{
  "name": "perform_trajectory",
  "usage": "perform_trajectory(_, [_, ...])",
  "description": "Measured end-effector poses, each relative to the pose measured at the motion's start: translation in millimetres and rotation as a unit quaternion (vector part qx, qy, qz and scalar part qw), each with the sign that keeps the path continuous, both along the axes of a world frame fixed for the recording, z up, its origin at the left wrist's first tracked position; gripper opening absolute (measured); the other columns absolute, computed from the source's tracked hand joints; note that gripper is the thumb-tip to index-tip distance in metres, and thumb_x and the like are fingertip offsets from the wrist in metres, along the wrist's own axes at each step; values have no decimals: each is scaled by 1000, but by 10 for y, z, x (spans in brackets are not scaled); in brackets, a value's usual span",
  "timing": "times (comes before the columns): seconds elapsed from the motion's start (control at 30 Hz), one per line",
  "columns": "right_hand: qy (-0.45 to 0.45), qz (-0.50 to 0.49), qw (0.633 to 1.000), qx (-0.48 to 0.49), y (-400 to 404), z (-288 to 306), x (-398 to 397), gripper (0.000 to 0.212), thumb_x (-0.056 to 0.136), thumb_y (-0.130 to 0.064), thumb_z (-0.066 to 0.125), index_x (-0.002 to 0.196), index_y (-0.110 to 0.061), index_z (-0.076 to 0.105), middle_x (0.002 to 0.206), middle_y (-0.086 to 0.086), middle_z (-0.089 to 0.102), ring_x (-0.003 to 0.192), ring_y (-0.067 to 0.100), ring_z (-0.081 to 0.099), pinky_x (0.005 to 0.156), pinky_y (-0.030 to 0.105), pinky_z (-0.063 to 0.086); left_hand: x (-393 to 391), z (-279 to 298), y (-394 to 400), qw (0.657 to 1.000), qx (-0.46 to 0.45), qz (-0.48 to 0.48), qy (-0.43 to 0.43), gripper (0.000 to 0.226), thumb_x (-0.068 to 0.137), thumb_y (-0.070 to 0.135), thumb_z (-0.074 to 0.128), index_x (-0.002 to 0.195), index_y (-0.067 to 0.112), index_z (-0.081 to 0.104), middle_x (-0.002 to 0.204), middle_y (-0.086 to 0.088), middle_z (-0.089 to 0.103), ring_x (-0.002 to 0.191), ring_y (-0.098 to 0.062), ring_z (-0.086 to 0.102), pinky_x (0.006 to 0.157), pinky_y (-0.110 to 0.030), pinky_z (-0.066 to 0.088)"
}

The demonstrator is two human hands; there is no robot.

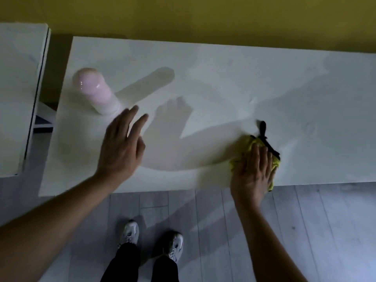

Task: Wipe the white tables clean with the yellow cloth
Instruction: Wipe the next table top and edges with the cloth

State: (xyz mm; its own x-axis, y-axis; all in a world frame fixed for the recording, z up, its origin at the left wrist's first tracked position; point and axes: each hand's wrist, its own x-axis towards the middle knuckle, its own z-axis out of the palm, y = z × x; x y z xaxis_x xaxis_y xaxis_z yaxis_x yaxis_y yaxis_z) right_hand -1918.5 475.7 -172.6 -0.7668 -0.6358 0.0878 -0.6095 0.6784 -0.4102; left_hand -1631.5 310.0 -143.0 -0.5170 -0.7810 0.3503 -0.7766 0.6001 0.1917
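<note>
Matt smooth white table top (223,64), soft crumpled yellow cloth (244,147) with black fabric trim, glossy pale pink plastic-looking bottle (93,90), grey wood-grain plank floor (305,231), matt yellow wall (203,17)

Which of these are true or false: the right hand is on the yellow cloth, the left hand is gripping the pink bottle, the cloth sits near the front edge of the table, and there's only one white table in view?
1. The right hand presses the yellow cloth. True.
2. The left hand grips the pink bottle. False: its fingers are straight, beside the bottle's base, holding nothing.
3. The cloth lies near the table's front edge. True.
4. Only one white table shows. False: a second white table stands at the left, across a gap.
</note>
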Motion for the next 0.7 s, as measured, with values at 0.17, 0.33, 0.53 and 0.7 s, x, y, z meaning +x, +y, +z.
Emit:
perform_trajectory(0.17, [-13, 26, 999, -25, -191, 28, 644, 70, 90, -46, 34, 155, -19, 33, 163, 6, 27, 153, 26, 17, 123, 51, 16, 76, -334, 16, 989, 99, 104, 16, 55, 98, 14, 39, 150, -2, 45, 158, -23, 42, 148, -39, 38, 123, -52, 30])
perform_trajectory(0.33, [-43, 287, 957, -27, -744, 15, 1773, 66, 94, -39, 52, 156, -27, 31, 165, -1, 22, 155, 18, 6, 123, 54, 16, 99, -403, -31, 990, 105, 95, 19, 58, 96, 17, 35, 148, -4, 48, 158, -25, 42, 148, -42, 39, 123, -55, 31])
perform_trajectory(0.53, [-51, 313, 947, -44, -1135, 96, 1319, 68, 92, -35, 62, 154, -25, 36, 163, 1, 29, 153, 20, 16, 124, 48, 13, 91, -385, -41, 991, 97, 94, 10, 57, 97, 15, 37, 149, -4, 48, 158, -25, 42, 148, -42, 39, 121, -58, 32])
perform_trajectory(0.7, [-15, 94, 995, 0, -787, 103, 2, 68, 93, -32, 48, 157, -22, 29, 164, 3, 25, 154, 23, 14, 124, 46, 15, 72, -430, -45, 988, 95, 118, 1, 59, 98, 20, 34, 154, 2, 44, 161, -19, 41, 149, -36, 37, 122, -52, 31])
